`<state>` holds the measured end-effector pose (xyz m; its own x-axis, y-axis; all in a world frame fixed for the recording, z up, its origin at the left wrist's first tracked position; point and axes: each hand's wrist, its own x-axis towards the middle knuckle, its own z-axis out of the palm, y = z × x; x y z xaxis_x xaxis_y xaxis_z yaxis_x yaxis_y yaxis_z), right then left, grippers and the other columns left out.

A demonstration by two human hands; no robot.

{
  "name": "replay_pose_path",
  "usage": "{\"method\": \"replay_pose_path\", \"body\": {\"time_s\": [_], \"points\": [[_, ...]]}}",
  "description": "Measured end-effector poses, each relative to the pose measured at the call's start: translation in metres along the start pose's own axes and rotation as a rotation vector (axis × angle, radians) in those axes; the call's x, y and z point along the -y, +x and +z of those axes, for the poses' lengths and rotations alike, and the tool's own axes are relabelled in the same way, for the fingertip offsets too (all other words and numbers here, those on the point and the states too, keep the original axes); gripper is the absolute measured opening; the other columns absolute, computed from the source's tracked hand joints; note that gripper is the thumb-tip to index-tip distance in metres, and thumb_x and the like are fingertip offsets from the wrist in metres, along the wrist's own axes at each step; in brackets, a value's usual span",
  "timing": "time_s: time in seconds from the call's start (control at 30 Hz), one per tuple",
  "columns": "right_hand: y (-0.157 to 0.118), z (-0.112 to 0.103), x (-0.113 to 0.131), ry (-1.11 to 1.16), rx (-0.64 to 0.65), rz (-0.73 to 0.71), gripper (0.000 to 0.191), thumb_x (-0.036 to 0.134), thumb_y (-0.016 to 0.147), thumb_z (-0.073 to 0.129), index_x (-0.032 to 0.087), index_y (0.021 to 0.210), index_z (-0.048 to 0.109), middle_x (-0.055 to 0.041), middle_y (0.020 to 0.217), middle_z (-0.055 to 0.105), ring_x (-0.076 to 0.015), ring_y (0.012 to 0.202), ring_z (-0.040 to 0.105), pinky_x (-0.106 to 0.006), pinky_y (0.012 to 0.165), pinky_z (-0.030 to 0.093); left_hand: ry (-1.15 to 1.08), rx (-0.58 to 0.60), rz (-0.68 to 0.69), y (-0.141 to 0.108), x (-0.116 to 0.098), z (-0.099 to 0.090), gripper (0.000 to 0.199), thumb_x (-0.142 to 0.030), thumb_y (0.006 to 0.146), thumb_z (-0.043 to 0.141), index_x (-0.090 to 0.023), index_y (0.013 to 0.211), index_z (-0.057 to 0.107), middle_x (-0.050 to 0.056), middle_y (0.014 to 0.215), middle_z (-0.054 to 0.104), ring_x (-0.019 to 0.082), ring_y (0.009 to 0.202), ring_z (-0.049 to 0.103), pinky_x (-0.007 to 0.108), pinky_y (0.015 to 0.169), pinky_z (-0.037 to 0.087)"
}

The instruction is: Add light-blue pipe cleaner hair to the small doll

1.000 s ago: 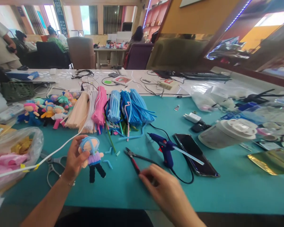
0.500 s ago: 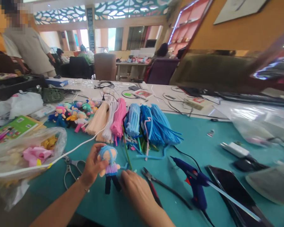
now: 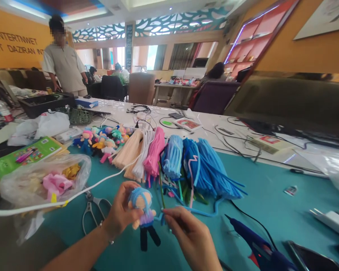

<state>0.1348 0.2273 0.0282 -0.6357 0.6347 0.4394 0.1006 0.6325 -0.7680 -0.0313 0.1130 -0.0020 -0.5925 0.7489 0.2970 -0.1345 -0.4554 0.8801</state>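
Note:
My left hand (image 3: 122, 209) is closed around a small doll (image 3: 145, 207) with blue hair, a lilac and blue top and dark legs, held upright above the green mat. Beside the doll, thumb and fingertips of my right hand (image 3: 190, 231) are pinched together. A short blue strand (image 3: 159, 218) shows between the doll's arm and these fingertips; whether they grip it is unclear. Behind the hands lie bundles of pipe cleaners: peach (image 3: 129, 152), white (image 3: 143, 156), pink (image 3: 154, 154), light blue (image 3: 173, 156) and darker blue (image 3: 214, 169).
Scissors (image 3: 92, 210) lie left of my left hand, near a plastic bag (image 3: 15, 184) with pink and gold scraps. A white cable (image 3: 97, 177) crosses the left side. Several finished dolls (image 3: 107, 148) sit behind. At right are a blue glue gun (image 3: 251, 237) and a phone (image 3: 307, 258).
The view has swung left, so everything sits further right. My right hand has lifted and turned, its pinched fingertips now showing beside the doll. The left hand still holds the doll.

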Motion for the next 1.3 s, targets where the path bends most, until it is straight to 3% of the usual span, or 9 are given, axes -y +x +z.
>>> {"method": "replay_pose_path", "body": {"time_s": [0.2, 0.37, 0.53, 0.67, 0.8, 0.93, 1.13, 1.3], "points": [[-0.014, 0.002, -0.012, 0.274, -0.074, 0.174, 0.045, 0.06, 0.081, 0.072, 0.021, 0.102, 0.08, -0.0058, 0.074, 0.073, -0.0197, 0.061, 0.067, -0.026, 0.053, 0.056, 0.064, 0.089, 0.045, -0.007, 0.006, -0.003, 0.049, -0.039, 0.071, 0.085, -0.026, 0.11, 0.058, 0.007, 0.115, 0.057, 0.02, 0.093, 0.062, 0.03, 0.079, 0.054], [-0.016, 0.001, -0.003, 0.33, -0.087, 0.219, 0.038, 0.059, 0.078, 0.076, 0.022, 0.081, 0.08, -0.0045, 0.068, 0.071, -0.0184, 0.059, 0.066, -0.026, 0.054, 0.056, 0.172, 0.142, 0.163, -0.014, 0.001, -0.006, 0.051, -0.031, 0.076, 0.081, -0.029, 0.12, 0.055, 0.007, 0.118, 0.055, 0.021, 0.1, 0.063, 0.032, 0.083, 0.055], [-0.014, -0.001, 0.024, 0.319, -0.073, 0.15, 0.033, 0.051, 0.084, 0.072, 0.02, 0.073, 0.072, -0.0048, 0.067, 0.07, -0.0175, 0.058, 0.065, -0.025, 0.052, 0.055, 0.378, 0.185, 0.34, -0.019, -0.009, -0.012, 0.053, -0.02, 0.078, 0.076, -0.028, 0.125, 0.053, 0.009, 0.123, 0.052, 0.025, 0.113, 0.058, 0.039, 0.094, 0.053], [-0.011, -0.005, 0.048, 0.248, -0.061, 0.057, 0.017, 0.026, 0.087, 0.069, 0.021, 0.071, 0.065, -0.0025, 0.067, 0.068, -0.0157, 0.059, 0.064, -0.024, 0.056, 0.054, 0.498, 0.236, 0.434, -0.021, -0.016, -0.015, 0.054, -0.014, 0.078, 0.074, -0.026, 0.125, 0.052, 0.01, 0.123, 0.052, 0.024, 0.116, 0.056, 0.039, 0.097, 0.052], [-0.01, -0.006, 0.059, 0.188, -0.079, -0.089, 0.016, 0.011, 0.085, 0.063, 0.021, 0.073, 0.062, -0.0003, 0.067, 0.067, -0.0133, 0.059, 0.063, -0.022, 0.056, 0.053, 0.56, 0.258, 0.476, -0.022, -0.023, -0.015, 0.055, -0.01, 0.078, 0.073, -0.025, 0.126, 0.05, 0.01, 0.123, 0.052, 0.023, 0.117, 0.056, 0.039, 0.097, 0.053], [-0.011, -0.005, 0.061, 0.14, -0.092, -0.147, 0.017, 0.006, 0.083, 0.061, 0.022, 0.075, 0.061, -0.0009, 0.072, 0.068, -0.0135, 0.064, 0.066, -0.022, 0.06, 0.054, 0.627, 0.26, 0.513, -0.022, -0.028, -0.015, 0.054, -0.009, 0.078, 0.075, -0.025, 0.124, 0.051, 0.01, 0.125, 0.052, 0.022, 0.119, 0.056, 0.039, 0.098, 0.054], [-0.014, -0.005, 0.067, -0.043, -0.114, -0.236, 0.017, 0.006, 0.083, 0.058, 0.022, 0.076, 0.061, 0.0001, 0.069, 0.066, -0.0127, 0.058, 0.063, -0.022, 0.053, 0.051, 0.686, 0.287, 0.592, -0.022, -0.032, -0.013, 0.049, -0.009, 0.081, 0.073, -0.026, 0.122, 0.052, 0.01, 0.122, 0.056, 0.024, 0.115, 0.061, 0.042, 0.089, 0.06], [-0.017, -0.003, 0.068, -0.179, -0.145, -0.313, 0.018, 0.007, 0.087, 0.057, 0.022, 0.078, 0.062, -0.0006, 0.068, 0.067, -0.0127, 0.059, 0.063, -0.022, 0.053, 0.05, 0.717, 0.291, 0.623, -0.024, -0.033, -0.012, 0.041, -0.013, 0.084, 0.071, -0.025, 0.119, 0.054, 0.01, 0.12, 0.057, 0.024, 0.113, 0.064, 0.043, 0.09, 0.061]]}}
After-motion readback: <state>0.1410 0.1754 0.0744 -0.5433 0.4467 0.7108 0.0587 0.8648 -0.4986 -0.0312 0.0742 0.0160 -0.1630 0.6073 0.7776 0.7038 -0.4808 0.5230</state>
